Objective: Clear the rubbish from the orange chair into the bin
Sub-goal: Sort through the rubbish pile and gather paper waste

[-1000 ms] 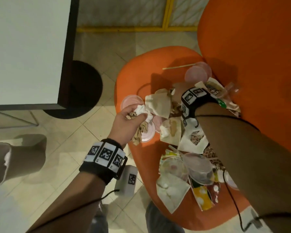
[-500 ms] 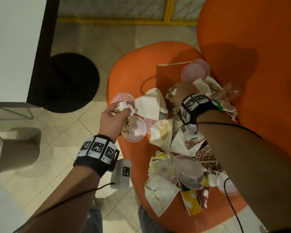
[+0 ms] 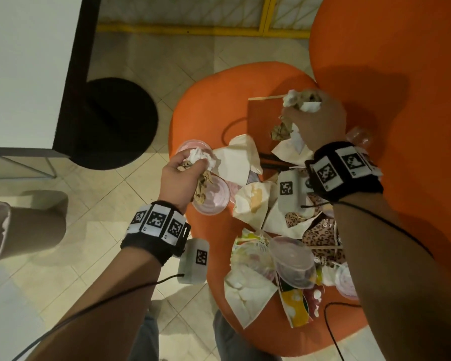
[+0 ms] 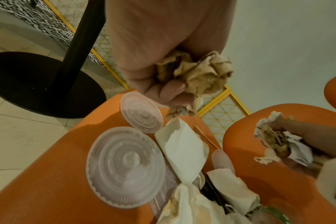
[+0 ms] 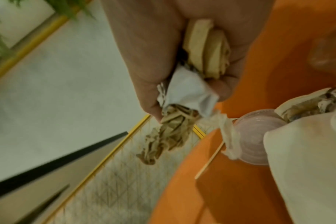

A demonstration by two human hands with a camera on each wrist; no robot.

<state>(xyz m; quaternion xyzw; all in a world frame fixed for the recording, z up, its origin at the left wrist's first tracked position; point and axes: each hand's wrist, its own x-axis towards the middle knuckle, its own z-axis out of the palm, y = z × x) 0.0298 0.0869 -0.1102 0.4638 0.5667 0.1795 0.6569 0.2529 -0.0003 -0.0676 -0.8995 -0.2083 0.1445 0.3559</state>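
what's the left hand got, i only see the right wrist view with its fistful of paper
observer: The left hand grips a wad of crumpled white and brown paper over the left edge of the orange chair.
operator: ok what else is on the seat nearer the front
observer: A pile of rubbish: a leopard-print wrapper, a clear plastic cup on its side and a colourful wrapper.
operator: where's the bin
observer: No bin shows in any view; the floor left of the chair holds only a black table base.
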